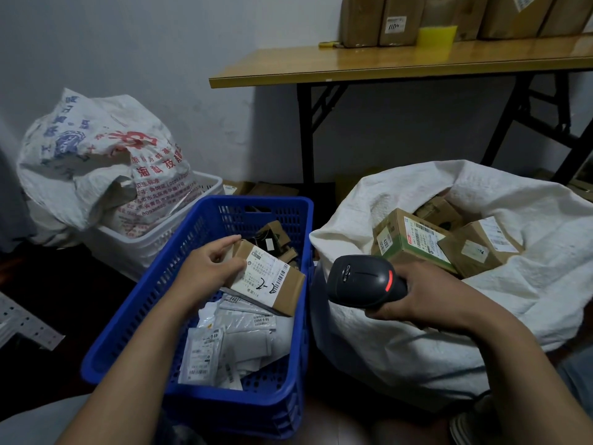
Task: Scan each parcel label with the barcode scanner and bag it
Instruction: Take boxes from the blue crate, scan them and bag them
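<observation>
My left hand (210, 268) grips a small brown cardboard parcel (268, 277) with a white label facing up, held above the blue plastic crate (179, 284). Inside the crate lie several white poly-bag parcels (224, 342) and dark small boxes (272, 239) at the far end. My right hand (420, 293) holds a black barcode scanner (364, 281) with a red light lit, its head pointing left toward the parcel. To the right stands an open white woven sack (481, 316) holding several labelled cardboard boxes (414, 242).
A printed white sack (96, 162) sits in a white basket (154, 242) at the back left. A wooden folding table (385, 64) with black legs stands behind, carrying brown parcels (398, 20). More boxes lie on the floor under it. A perforated metal strip (22, 322) lies at left.
</observation>
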